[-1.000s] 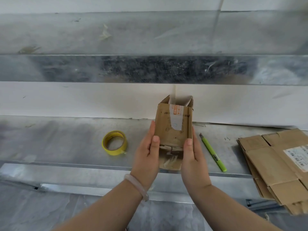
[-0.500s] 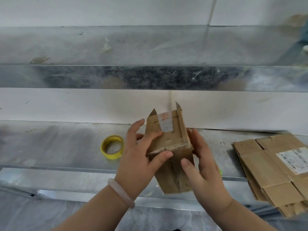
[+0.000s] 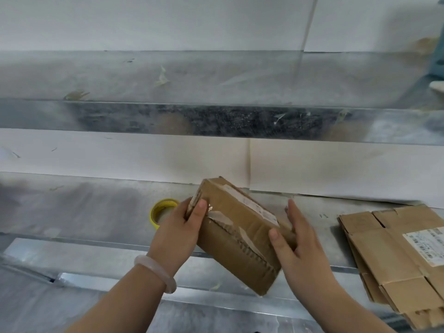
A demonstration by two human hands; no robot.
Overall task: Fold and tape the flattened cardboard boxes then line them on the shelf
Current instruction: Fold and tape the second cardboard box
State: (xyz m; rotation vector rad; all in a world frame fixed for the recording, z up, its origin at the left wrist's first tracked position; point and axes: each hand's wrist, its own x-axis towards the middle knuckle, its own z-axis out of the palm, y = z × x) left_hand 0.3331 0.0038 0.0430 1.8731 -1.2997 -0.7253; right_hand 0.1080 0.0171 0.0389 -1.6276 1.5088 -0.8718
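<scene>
Left hand [image 3: 180, 231] grips the left end of the cardboard box [image 3: 240, 227], thumb pressed on the upper face and fingers wrapped behind the end, mostly hidden; right hand [image 3: 298, 243] clasps the right end, thumb on the near face, fingers fairly straight along the far side, so both hands are closed on the box and nothing else. Box is squared up, held off the surface and tilted, left end higher and farther, right end lower and nearer, over the near edge of the lower shelf [image 3: 84, 212]. Flap seam faces the camera, flaps folded shut, only torn old clear tape on it, so I'd judge folding done and taping not yet. Next move likely calls for one hand to pin the flaps while the other goes for the yellow tape roll [image 3: 163, 210], lying just left of and behind the left hand. Stack of flattened boxes [image 3: 394, 255] sits at the right of the same shelf, well apart. Upper shelf [image 3: 216, 78] holds no folded boxes in view
</scene>
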